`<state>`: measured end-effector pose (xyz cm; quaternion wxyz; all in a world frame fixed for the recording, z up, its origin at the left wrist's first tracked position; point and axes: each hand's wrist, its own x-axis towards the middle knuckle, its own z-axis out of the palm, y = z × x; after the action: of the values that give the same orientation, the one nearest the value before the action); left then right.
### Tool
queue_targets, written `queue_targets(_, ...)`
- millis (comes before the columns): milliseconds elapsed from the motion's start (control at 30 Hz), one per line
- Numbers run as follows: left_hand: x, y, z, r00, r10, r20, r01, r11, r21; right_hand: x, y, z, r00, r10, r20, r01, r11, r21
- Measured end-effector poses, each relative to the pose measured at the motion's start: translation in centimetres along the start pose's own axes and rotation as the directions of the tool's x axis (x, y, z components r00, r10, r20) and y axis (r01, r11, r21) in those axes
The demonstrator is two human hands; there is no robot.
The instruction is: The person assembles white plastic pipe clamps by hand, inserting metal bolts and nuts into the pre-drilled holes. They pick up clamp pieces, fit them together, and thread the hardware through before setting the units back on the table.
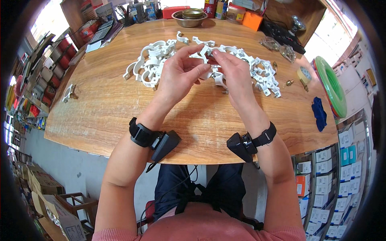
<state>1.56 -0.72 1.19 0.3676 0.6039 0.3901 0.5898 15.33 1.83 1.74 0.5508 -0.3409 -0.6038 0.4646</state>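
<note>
My left hand [180, 76] and my right hand [238, 76] meet over the middle of the wooden table [193, 124]. Between their fingertips is a white pipe clamp [204, 54], pinched from both sides. The right fingers close at its upper end, where a small metal part seems to show, too small to tell. Left of my hands lies a heap of larger white half-ring clamps [150, 60]. To the right spreads a pile of smaller white clamps [265, 76], some with screws in them. Part of the pile is hidden behind my fingers.
A lone white clamp [67, 93] lies at the left edge. At right are brass fittings [289, 82], a tape roll [304, 74], a blue cloth [319, 114] and green coiled tubing [330, 86]. Metal bowls [189, 18] stand at the back. Black devices [165, 144] are strapped to both wrists.
</note>
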Motion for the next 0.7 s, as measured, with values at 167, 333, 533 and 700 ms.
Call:
queue_targets(167, 0.01, -0.24, -0.11, 1.0, -0.014, -0.013, 0.015, 0.999, 0.044, 0.06, -0.08, 0.32, 0.996, -0.067, -0.06, 0.071, 0.995, 0.063)
queue_targets(333, 0.07, -0.39, -0.23, 0.999, -0.037, -0.026, 0.038, 0.998, 0.055, -0.21, -0.74, -0.23, 0.995, -0.096, -0.006, 0.096, 0.994, 0.05)
queue_targets(533, 0.04, -0.35, 0.04, 1.0, -0.006, -0.007, 0.006, 1.0, 0.029, 0.18, -0.15, 0.13, 0.994, 0.095, -0.058, -0.084, 0.982, 0.168)
queue_targets(700, 0.05, -0.3, -0.07, 1.0, -0.012, -0.01, 0.012, 1.0, 0.029, 0.05, 0.18, 0.16, 0.996, 0.081, -0.035, -0.077, 0.991, 0.112)
